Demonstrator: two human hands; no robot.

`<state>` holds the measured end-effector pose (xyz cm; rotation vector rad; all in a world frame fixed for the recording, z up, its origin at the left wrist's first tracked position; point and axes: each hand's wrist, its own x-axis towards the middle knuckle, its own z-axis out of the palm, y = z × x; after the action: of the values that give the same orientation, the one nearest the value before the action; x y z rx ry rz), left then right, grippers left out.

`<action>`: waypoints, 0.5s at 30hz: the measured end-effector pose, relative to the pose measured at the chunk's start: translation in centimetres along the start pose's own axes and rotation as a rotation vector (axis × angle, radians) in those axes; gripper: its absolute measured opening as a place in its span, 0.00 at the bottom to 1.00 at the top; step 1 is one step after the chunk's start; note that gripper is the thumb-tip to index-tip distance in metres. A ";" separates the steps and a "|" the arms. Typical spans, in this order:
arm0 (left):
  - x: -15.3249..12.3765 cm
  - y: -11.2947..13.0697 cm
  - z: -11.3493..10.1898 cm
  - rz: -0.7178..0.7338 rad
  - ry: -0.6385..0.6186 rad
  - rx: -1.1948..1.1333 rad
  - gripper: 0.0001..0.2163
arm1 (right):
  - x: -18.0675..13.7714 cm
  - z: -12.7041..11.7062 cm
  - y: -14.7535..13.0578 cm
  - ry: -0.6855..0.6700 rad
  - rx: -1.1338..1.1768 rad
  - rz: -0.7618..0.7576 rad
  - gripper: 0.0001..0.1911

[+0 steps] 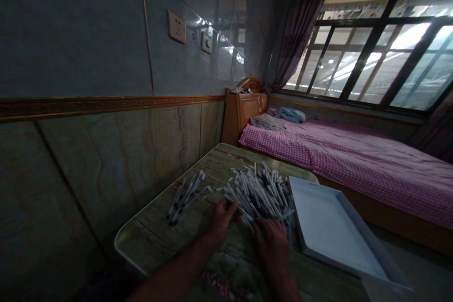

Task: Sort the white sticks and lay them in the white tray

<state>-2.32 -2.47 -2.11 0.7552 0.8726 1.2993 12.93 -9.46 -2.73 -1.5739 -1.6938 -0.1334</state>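
1. White plastic sticks, pen-like, are heaped in a big pile [260, 191] on the marbled table [148, 240]; both hands are set at its near edge.
2. Left hand [222, 219] is laid at the pile's near-left corner, fingers curled into the nearest sticks. Whether one is actually pinched cannot be told: the room is dim and the fingertips are buried.
3. Right hand [272, 240] is laid palm down at the pile's near-right edge, fingers bent over the closest sticks, knuckles toward the camera. Grip state cannot be told here either.
4. Key relation: the pile lies just beyond both hands, away from the body, touching the fingertips. Neither hand is clearly nearer; the bulk of the heap is seen between and ahead of them.
5. Long axes: most sticks in the pile are run roughly from near-right to far-left, fanned and crossed, so no single direction holds for all.
6. A smaller bunch [186, 196] is laid apart, left of the left hand, its sticks roughly parallel and slanted from near-left to far-right. The left hand is the nearer one to it, not touching.
7. A shallow white tray [361, 264] is set just right of the pile, its left rim near the right hand; nothing is seen in it.
8. A bed with a pink checked cover [354, 155] is seen beyond the table, under the window.
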 end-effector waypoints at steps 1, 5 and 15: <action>0.0 0.0 0.0 -0.002 0.000 -0.001 0.25 | 0.0 0.0 0.0 -0.002 -0.001 0.006 0.19; -0.1 0.1 0.1 0.001 -0.008 0.014 0.24 | 0.0 0.1 0.0 -0.018 -0.029 0.038 0.22; -0.1 0.2 0.3 -0.004 0.010 -0.020 0.25 | 0.3 -0.3 -0.1 -0.024 0.050 0.077 0.22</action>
<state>-2.20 -2.54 -1.77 0.7315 0.8672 1.3075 12.99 -9.44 -2.30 -1.6063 -1.6401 -0.0328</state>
